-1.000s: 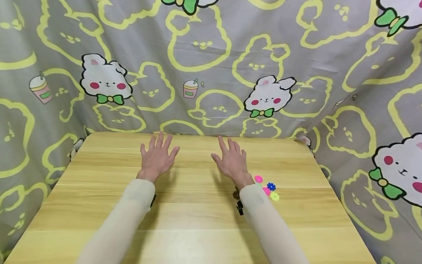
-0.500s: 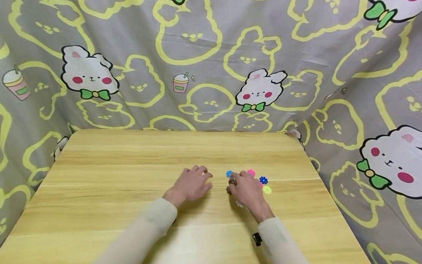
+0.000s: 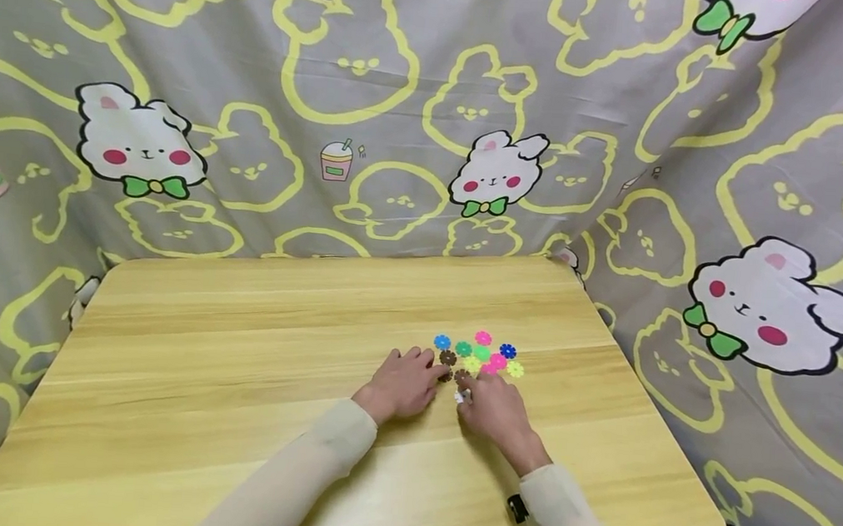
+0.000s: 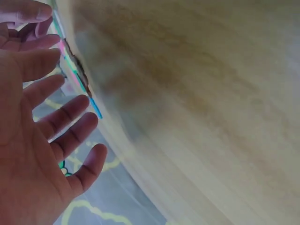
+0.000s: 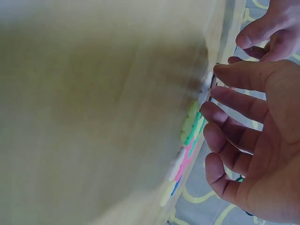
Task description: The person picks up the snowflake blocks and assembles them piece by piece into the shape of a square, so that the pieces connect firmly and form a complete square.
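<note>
Several small snowflake-shaped plastic discs lie in a cluster on the wooden table, right of its middle in the head view. My left hand [image 3: 402, 384] is at the cluster's left side, its fingertips by a brown disc [image 3: 447, 357]. A second brown one is partly hidden under its index finger. To the right, my right hand [image 3: 497, 407] reaches in, its index fingertip at another brown disc [image 3: 462, 376]. A white disc [image 3: 460, 397] shows beside its thumb. Both wrist views show loosely bent fingers, the palms of the left hand [image 4: 35, 126] and right hand [image 5: 248, 136] holding nothing.
Around the brown ones lie a light blue disc [image 3: 442, 342], a dark blue disc [image 3: 507, 351], a green disc [image 3: 463, 348], a pink disc [image 3: 483, 338] and a yellow disc [image 3: 515, 370]. A patterned grey curtain [image 3: 399, 86] encloses the table [image 3: 234, 338].
Both hands have come back from the table's far side to the discs. The left hand has moved right, closer to the right hand, and the head view has turned slightly right.
</note>
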`<state>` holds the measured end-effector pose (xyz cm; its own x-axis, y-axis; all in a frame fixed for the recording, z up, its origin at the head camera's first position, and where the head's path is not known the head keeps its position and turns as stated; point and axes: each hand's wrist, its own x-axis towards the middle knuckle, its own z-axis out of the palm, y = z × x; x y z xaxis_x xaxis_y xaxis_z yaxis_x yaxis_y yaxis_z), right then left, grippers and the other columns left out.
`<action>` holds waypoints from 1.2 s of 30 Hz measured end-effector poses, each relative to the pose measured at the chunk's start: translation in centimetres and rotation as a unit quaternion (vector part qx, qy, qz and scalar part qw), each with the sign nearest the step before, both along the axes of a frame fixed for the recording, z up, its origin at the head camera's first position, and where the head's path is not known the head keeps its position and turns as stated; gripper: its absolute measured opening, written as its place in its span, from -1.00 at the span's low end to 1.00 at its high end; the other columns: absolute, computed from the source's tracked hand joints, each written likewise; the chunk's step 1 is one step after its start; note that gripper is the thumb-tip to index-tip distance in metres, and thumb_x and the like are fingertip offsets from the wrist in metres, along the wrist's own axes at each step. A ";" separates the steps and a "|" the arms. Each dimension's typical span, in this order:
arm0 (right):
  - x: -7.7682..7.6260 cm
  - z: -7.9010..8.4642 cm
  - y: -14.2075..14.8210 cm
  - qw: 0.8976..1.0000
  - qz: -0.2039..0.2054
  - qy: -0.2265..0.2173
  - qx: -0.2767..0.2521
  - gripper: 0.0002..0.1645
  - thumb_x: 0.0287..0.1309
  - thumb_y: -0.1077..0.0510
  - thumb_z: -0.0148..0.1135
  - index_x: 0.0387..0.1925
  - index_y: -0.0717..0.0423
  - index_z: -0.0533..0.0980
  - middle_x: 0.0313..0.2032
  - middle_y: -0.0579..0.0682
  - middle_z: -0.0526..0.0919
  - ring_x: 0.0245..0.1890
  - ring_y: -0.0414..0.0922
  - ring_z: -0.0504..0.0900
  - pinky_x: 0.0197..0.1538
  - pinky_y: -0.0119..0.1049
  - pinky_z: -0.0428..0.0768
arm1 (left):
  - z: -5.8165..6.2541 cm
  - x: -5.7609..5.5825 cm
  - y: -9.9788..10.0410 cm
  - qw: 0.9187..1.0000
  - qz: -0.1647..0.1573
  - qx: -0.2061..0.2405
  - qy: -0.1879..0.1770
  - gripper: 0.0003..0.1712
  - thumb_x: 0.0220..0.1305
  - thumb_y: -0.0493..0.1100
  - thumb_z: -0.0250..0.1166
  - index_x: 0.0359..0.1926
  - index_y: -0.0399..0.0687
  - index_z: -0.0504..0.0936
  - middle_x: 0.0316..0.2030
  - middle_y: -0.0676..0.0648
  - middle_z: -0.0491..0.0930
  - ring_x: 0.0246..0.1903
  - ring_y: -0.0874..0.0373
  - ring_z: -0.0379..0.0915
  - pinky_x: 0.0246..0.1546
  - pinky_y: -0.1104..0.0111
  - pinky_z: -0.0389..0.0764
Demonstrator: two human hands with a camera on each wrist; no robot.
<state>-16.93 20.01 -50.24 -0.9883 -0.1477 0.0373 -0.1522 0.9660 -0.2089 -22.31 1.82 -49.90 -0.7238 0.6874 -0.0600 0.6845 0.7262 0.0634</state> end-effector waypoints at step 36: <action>-0.7 1.7 -1.7 0.978 0.046 0.003 -0.205 -0.95 0.11 0.07 0.39 -0.42 -0.11 0.63 -0.49 -0.27 0.57 -0.48 -0.32 0.48 -0.37 -0.44 0.50 | 1.8 0.7 -5.5 0.870 0.179 0.376 -0.264 -0.95 0.25 -0.13 0.31 -0.28 0.04 0.65 -0.38 0.09 0.66 -0.36 0.14 0.59 -0.34 0.35 0.60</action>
